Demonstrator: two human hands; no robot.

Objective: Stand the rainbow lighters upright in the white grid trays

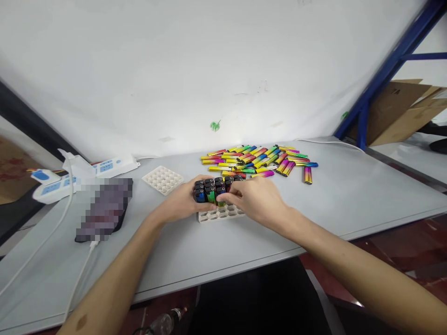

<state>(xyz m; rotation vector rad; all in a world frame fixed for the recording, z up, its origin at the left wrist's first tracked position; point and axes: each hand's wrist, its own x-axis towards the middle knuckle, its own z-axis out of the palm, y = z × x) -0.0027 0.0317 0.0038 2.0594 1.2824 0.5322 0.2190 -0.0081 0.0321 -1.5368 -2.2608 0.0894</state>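
Observation:
A white tray with rows of holes lies on the table, with a tight group of shiny coloured, black-topped tubes standing upright in its back rows. My left hand wraps around the group's left side, thumb across the front and fingers behind. Closed in a pinch, my right hand is at the group's front right, its thumb against a tube; the fingers hide part of what it grips. The front holes of the tray are bare. Behind my hands lies a loose pile of metallic rainbow tubes.
A second white holed tray lies at the left. Beside it are a blurred-out phone with a white cable and a white power strip. A white wall closes off the table's back. Cardboard boxes stand at the right.

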